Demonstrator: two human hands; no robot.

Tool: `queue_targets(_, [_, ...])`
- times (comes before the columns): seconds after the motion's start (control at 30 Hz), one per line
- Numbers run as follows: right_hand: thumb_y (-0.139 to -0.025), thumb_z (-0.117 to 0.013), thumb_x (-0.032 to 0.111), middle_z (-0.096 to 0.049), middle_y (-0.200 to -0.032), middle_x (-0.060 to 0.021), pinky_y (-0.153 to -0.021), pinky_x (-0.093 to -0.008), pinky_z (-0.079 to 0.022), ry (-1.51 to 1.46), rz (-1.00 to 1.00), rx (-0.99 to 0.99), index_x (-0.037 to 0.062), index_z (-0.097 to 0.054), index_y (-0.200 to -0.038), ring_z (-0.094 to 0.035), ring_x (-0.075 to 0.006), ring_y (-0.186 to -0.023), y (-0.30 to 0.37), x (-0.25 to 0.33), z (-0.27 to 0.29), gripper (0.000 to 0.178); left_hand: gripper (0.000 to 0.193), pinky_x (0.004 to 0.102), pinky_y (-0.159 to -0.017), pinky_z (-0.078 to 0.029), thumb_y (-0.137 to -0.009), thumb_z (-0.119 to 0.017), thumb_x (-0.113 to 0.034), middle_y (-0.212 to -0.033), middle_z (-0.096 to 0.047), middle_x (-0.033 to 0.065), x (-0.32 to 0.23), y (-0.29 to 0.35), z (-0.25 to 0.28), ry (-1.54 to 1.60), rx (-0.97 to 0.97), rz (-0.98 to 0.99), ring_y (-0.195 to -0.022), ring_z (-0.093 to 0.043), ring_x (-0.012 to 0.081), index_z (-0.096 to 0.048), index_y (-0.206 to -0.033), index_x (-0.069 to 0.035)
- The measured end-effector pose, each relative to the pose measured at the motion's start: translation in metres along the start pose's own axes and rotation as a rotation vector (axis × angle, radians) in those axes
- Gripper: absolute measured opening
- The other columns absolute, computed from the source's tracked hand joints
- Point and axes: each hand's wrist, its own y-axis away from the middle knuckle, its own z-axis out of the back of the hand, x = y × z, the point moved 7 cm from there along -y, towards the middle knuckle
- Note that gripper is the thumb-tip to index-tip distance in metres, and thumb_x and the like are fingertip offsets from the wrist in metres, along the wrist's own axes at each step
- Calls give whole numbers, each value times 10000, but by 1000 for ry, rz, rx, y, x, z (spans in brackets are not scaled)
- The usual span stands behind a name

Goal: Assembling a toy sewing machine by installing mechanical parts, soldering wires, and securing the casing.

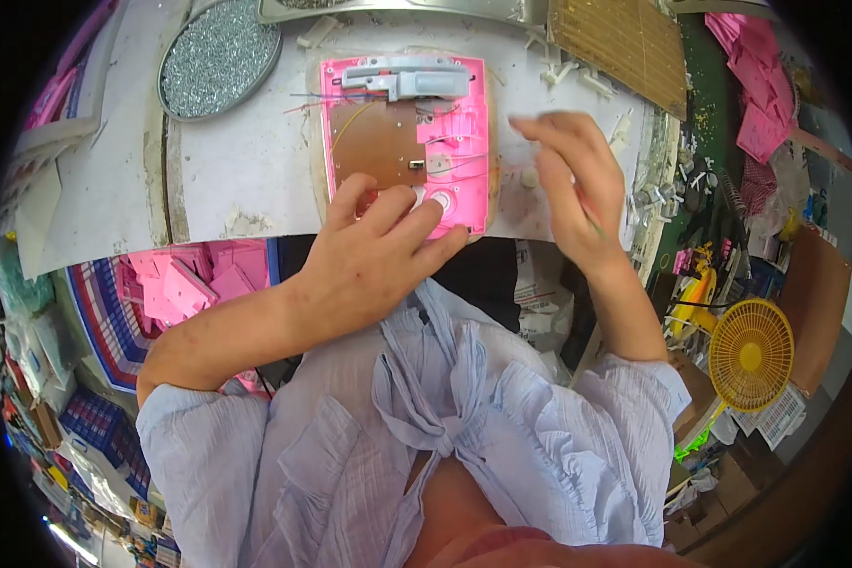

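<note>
A pink plastic housing [483,151] lies on the worktable with its inside facing up. In it sit a brown circuit board [379,142], a grey plastic part [431,83] along the far end, and thin wires. My left hand [374,241] reaches over the near end, bent fingers gripping the housing there with the tips on the board. Something red shows partly beneath those fingers. To the right of the housing, my right hand [582,185] is raised, fingers apart and slightly bent. No object shows at its fingertips. A thin red-green streak by the palm is too small to identify.
A round tray of small metal screws [220,59] stands at the far left. White plastic pieces [592,80] lie near a cardboard sheet [625,47] at the far right. A basket of pink parts [185,284] sits below the table's left edge; a yellow fan [750,355] stands right.
</note>
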Motion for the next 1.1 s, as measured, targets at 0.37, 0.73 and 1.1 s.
queue_targets(0.37, [-805,-778,166,-661,-725,-59,-651,-389,-499,250,-135,167,71,-733,-840,-627,-255,-706,-35,-16,-44,111,348,459,-928,-356,-754,-779,-147,-1035,-616,19,28,-4,17,258,-125,123,-1000,-574,221,-679,-1087,-144])
queue_targets(0.73, [-705,-778,98,-630,-771,-52,-656,-391,-480,237,97,188,76,-689,-872,-598,-268,-746,-27,4,-59,190,271,423,-899,-332,-746,-761,-177,-938,-574,19,65,-35,17,61,-238,257,-935,-559,221,-750,-1011,-119])
queue_targets(1.1, [-759,-766,74,-631,-784,-59,-654,-383,-509,189,190,99,73,-687,-895,-615,-266,-727,-29,6,-56,158,149,406,-860,-332,-792,-775,-149,-906,-576,12,77,-37,16,117,-301,347,-880,-567,212,-749,-937,-123])
